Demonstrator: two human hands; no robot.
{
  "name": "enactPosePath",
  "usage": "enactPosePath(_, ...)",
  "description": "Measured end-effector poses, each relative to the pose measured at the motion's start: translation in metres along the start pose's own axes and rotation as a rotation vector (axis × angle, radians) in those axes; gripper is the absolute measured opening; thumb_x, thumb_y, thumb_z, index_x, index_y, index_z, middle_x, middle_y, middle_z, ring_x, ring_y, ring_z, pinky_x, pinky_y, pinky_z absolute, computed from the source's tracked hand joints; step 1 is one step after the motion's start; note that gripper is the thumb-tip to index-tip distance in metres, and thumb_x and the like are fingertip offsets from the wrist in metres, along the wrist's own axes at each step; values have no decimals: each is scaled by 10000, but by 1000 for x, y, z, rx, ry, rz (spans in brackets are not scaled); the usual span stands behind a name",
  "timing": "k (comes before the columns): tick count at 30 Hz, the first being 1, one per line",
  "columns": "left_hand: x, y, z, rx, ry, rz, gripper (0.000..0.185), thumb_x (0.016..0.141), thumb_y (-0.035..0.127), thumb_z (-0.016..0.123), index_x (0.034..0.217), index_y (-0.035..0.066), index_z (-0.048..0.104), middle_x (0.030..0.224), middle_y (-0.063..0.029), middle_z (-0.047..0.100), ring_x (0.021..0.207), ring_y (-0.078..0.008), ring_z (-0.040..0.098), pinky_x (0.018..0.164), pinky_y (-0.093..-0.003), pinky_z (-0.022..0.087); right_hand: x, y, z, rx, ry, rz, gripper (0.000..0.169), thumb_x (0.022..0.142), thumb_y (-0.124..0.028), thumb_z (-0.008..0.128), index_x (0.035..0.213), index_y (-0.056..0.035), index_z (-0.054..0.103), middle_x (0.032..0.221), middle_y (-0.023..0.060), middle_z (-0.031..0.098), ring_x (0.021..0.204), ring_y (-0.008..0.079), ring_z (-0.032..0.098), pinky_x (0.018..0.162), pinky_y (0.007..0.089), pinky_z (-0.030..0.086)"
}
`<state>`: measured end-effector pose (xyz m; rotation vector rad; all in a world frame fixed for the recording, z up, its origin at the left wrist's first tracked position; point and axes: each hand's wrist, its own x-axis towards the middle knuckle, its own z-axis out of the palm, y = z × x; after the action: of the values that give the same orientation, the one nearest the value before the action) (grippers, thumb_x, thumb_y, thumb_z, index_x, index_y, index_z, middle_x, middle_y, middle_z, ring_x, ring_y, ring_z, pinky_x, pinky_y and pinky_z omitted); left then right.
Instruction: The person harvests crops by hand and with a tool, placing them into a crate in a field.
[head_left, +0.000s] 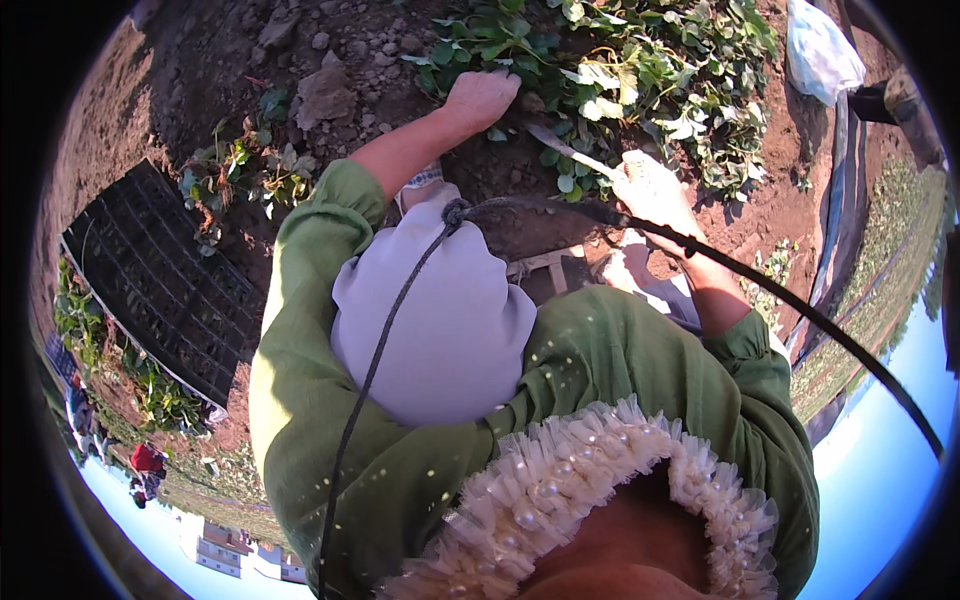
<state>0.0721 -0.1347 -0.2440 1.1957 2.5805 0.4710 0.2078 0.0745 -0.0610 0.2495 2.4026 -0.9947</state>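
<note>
My left hand (484, 99) is curled with its fingertips at the edge of a leafy strawberry plant (499, 45). The leaves partly cover the fingers, so what they grip is hidden. In my right hand (652, 187) is a narrow-bladed metal hand tool (553, 140) with a pale handle, its blade pointing at the soil just below my left hand. More strawberry foliage (675, 82), some of it pale in the sun, spreads beyond the tool.
A black plastic slotted tray (161, 277) tilts at the left, near uprooted plants (240, 169) and a large soil clod (326, 97). A white plastic bag (821, 56) is at upper right. A dark cord (772, 281) crosses the view. Distant people (147, 461) appear at left.
</note>
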Motion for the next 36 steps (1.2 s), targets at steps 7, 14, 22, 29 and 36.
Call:
enactPosePath(7,1,9,2,-41,-113,-7,131,806,111,442,867,45,537,759,-152,618,710,-340,625,585,-435,495,12,-19,59,-21,125,117,196,829,-114,501,1015,-55,516,812,213,591,780,389,598,677,419,480)
enactPosePath(14,3,6,7,-61,-83,2,131,807,113,440,860,44,538,724,-173,622,680,-350,623,555,-449,483,-9,10,45,-37,157,-129,177,836,-149,488,961,-33,533,834,182,564,753,360,583,651,397,478)
enactPosePath(22,0,4,10,-73,-85,-19,137,797,121,468,872,34,543,747,-173,616,708,-346,624,575,-452,490,-39,-8,24,145,131,190,141,863,-147,524,941,-30,539,651,53,561,554,125,544,521,274,454)
enactPosePath(29,-30,1,-36,-347,162,-87,279,793,209,592,1013,41,560,983,-135,568,918,-317,573,765,-387,480,-25,7,54,138,201,31,215,829,-119,568,1026,-41,530,668,84,589,583,153,580,536,284,469)
enactPosePath(36,-116,-105,-86,-255,748,-605,169,794,143,570,937,51,573,929,-130,571,878,-328,568,752,-402,468,-48,26,52,-76,91,-7,185,848,-166,529,929,0,522,677,105,489,599,189,477,534,321,397)
